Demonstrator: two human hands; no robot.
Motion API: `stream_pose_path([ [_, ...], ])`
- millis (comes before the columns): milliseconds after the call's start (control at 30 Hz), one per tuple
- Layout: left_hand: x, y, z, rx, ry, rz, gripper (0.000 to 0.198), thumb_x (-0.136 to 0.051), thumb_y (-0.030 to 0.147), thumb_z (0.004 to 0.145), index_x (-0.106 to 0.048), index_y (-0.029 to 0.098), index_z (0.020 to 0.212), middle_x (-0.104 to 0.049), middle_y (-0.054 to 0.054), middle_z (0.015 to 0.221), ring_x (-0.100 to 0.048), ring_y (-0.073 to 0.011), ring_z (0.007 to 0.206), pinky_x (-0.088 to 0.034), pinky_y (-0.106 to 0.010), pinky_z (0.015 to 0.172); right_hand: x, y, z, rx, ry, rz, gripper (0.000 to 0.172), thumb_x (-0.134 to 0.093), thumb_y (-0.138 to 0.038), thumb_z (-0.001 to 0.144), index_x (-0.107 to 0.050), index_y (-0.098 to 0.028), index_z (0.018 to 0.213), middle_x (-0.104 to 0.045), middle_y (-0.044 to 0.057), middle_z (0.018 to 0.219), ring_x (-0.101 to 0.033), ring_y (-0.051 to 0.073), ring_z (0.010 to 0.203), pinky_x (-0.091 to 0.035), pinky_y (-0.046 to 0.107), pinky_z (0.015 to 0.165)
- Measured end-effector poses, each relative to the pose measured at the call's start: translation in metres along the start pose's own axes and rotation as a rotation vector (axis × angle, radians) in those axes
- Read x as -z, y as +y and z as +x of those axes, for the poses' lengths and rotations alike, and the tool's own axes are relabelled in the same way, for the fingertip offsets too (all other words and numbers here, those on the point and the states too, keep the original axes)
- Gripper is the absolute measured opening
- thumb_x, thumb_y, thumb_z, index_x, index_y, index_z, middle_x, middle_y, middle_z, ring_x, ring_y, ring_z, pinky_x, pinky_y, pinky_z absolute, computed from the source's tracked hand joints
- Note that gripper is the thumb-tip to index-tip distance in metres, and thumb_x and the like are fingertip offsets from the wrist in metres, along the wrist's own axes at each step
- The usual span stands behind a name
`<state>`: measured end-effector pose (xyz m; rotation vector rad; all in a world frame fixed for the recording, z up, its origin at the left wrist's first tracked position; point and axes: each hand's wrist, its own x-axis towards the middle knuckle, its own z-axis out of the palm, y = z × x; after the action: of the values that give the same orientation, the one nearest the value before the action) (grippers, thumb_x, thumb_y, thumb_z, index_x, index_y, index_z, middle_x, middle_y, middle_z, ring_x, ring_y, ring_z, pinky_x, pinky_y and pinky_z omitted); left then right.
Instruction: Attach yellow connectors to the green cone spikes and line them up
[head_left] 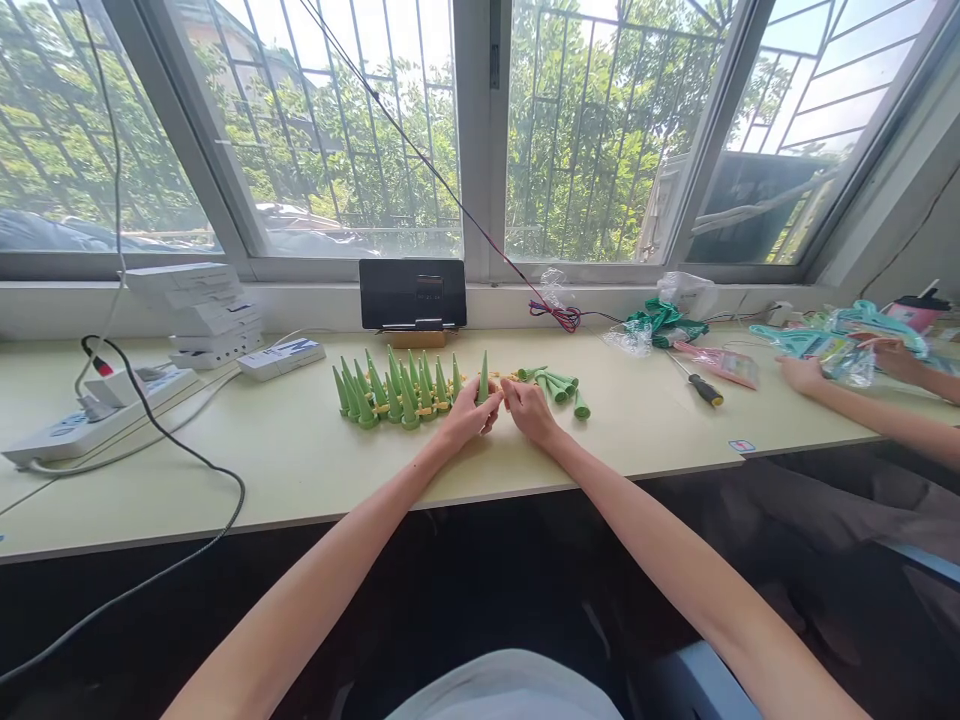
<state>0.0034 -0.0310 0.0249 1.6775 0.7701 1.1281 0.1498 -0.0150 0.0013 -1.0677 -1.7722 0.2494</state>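
My left hand (474,412) is wrapped round a green cone (484,375) that points upward. Close against it, my right hand (527,408) has its fingers pinched together at the cone's side; whatever sits between them is too small to make out. To the left, several green cones (409,400) stand upright in a cluster, with small yellow pieces (427,410) around their lower parts. Beyond my right hand, more green cones (559,385) lie on their sides in a loose pile.
A dark tablet (412,293) leans on a stand by the window. Stacked white boxes (217,310) and a power strip (105,415) with cables occupy the left. A screwdriver (703,388) and plastic bags (667,322) lie right. Another person's hands (802,376) handle packaged turquoise items (862,330).
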Motion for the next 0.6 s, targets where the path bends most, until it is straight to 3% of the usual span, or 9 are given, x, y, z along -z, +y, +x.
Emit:
stream_pose_path([
  [167,0.0009,-0.0041,0.0018,0.004,0.018,0.026,0.026,-0.064,0.039,0.082,-0.048,0.019,0.086,-0.051,0.005,0.055,-0.043,-0.0056,0.04,-0.03,-0.017,0.037,-0.0001,0.0011,0.0001,0.003,0.005,0.004,0.054,-0.027,-0.054,0.098,-0.045,-0.021,0.059,-0.055,0.002,0.058,-0.048,0.014,0.054,-0.036,0.028,0.059],
  [467,0.0024,-0.0074,0.0069,0.053,0.109,-0.021,0.03,-0.066,0.041,0.08,-0.048,0.018,0.085,-0.049,0.005,0.052,-0.045,-0.0072,0.04,-0.032,-0.018,0.035,0.0002,-0.001,-0.001,0.006,-0.017,0.097,0.03,-0.041,-0.042,0.095,-0.051,-0.021,0.077,-0.059,0.0,0.068,-0.051,0.014,0.057,-0.039,0.026,0.059],
  [600,0.0024,-0.0085,0.0076,0.054,0.109,-0.043,0.03,-0.067,0.04,0.079,-0.048,0.018,0.085,-0.049,0.005,0.053,-0.046,-0.0071,0.04,-0.033,-0.018,0.035,0.0016,-0.0025,-0.0011,0.003,-0.03,0.11,0.027,-0.041,-0.038,0.095,-0.049,-0.021,0.076,-0.058,0.0,0.067,-0.05,0.014,0.057,-0.039,0.026,0.059],
])
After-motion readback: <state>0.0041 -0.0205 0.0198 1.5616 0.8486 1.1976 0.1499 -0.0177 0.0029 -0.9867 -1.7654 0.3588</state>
